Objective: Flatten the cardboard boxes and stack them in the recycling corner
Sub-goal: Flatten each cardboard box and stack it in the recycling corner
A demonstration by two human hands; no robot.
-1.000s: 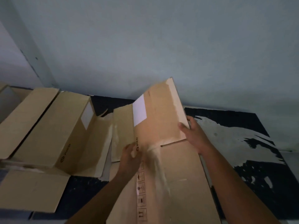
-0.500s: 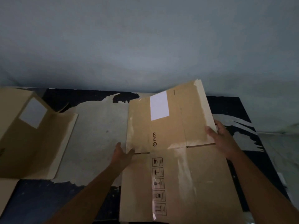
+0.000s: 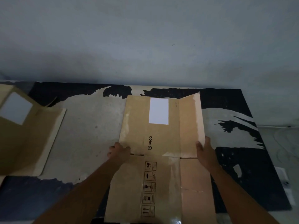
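A brown flattened cardboard box [image 3: 161, 183] with a white label, "PICO" print and handling symbols lies lengthwise in front of me on the worn floor mat. Its far flaps [image 3: 137, 126] point toward the wall; the far right flap is slightly raised. My left hand [image 3: 119, 151] grips the box's left edge at the flap fold. My right hand [image 3: 204, 152] grips the right edge at the same fold, thumb on top. Another opened cardboard box [image 3: 27, 135] with a white label lies at the far left, partly out of frame.
A grey wall [image 3: 145, 38] rises just beyond the mat. The black mat [image 3: 242, 167] has its surface peeled to bare grey patches. Open floor shows between the two boxes. A paler floor strip with a thin cable runs at the right.
The box has swung from the left, next to the other cardboard, to the centre of the mat and come down nearly flat. Both hands stay at its side edges.
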